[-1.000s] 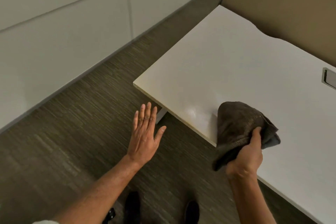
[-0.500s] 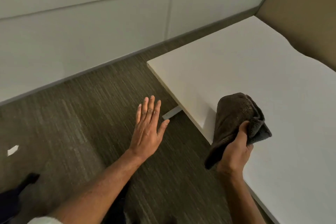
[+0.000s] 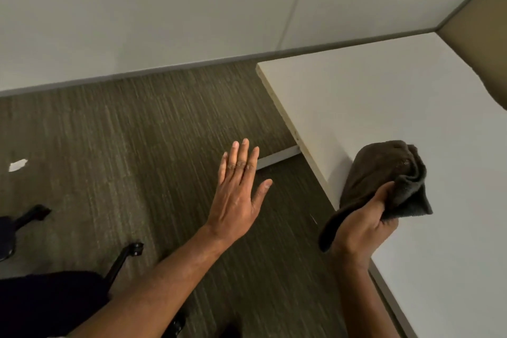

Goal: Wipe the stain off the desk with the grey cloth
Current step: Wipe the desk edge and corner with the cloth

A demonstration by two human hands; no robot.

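The person's right hand point(image 3: 362, 225) has its thumb and curled fingers closed round a dark grey terry cloth point(image 3: 384, 173) bunched into a thick wad, probably so that the fabric works as 1 firm pad instead of a loose sheet. The wad sits over the near left edge of the flat white rectangular desk point(image 3: 411, 107), with 1 tail hanging below that edge beside the wrist. Whether its underside presses on the desk top or hovers just above it cannot be told. No stain shows on the visible part of the desk, so the mark is either already gone, under the cloth, or out of view. The left hand point(image 3: 238, 192) is spread flat with straight fingers, holding nothing, out over the striped brown carpet point(image 3: 164, 132) off the desk's left side, seemingly kept clear of the wiping path and used for balance. A black wheeled chair base point(image 3: 123, 255) stands further left of the desk, well apart from it.
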